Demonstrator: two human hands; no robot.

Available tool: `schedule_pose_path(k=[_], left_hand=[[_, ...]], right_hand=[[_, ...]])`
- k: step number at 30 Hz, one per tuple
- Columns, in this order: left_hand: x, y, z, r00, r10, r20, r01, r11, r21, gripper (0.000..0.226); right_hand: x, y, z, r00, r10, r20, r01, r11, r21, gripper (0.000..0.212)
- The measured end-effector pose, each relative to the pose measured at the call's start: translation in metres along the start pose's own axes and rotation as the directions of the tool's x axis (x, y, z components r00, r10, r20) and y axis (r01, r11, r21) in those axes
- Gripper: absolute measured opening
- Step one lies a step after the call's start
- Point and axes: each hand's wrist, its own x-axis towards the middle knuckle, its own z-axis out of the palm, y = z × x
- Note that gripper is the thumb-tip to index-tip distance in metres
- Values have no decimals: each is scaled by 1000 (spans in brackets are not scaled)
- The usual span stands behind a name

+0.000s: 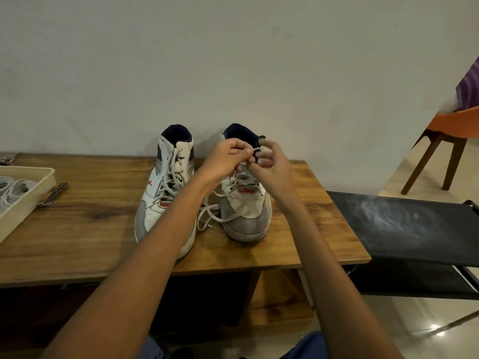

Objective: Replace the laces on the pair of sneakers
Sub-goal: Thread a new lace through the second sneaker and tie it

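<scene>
The grey-white lace (255,150) is pinched by both hands (228,156) (270,164) above the white-and-grey high-top sneaker (246,213); it should be drawn out eyelet by eyelet, gently.

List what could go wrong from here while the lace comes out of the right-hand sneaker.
1. The left hand pinches the lace near its tip, beside the right hand; a sharp tug might tip the right-hand sneaker, which nothing steadies.
2. Loose loops lie between the sneakers and could snag or knot during pulling.
3. That sneaker stands fairly near the table's front edge; dragging it could drop it.
</scene>
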Motion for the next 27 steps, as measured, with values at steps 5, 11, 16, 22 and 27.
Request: schedule_pose_path(k=[5, 11, 16, 22, 27], left_hand=[[-6, 17, -10, 988, -84, 129, 103, 983, -154, 14], [-10, 17, -13, 968, -166, 188, 195, 969, -149, 28], [-11, 20, -13, 956, -188, 227, 239, 945, -224, 28], [-12, 17, -11, 947, -203, 251, 256, 946, -200, 39], [-9, 11, -12, 930, -244, 275, 290, 946, -144, 43]], right_hand=[[7, -21, -20, 957, -200, 208, 168, 972, 162, 43], [3, -18, -37, 918, -172, 357, 82, 964, 254, 46], [4, -12, -40, 926, -137, 352, 23, 951, 309, 39], [3, -11, -47, 901, -133, 413, 9, 958, 288, 24], [4, -7, -51, 891, -103, 442, -26, 960, 278, 20]])
